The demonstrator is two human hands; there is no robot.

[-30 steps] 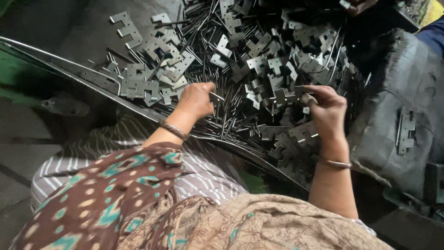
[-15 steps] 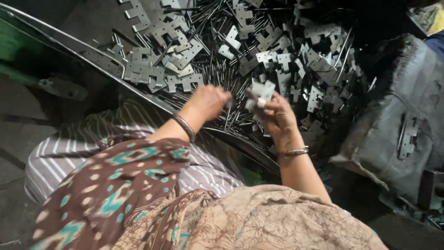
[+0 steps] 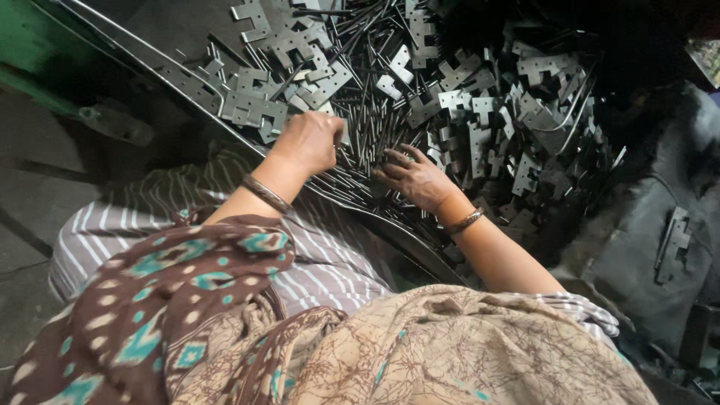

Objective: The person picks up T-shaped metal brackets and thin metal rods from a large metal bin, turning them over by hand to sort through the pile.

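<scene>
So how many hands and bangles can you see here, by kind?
Hands: 2, left hand and right hand, both on the pins beside the plates
Bangles: 2, left bangle and right bangle
Total: 4

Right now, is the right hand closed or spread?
Spread: the right hand lies flat, fingers splayed over the thin metal rods.

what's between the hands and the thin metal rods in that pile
Nothing visible. Both the left hand and right hand rest directly on the thin metal rods; the flat notched plates lie beside and beyond them.
</scene>
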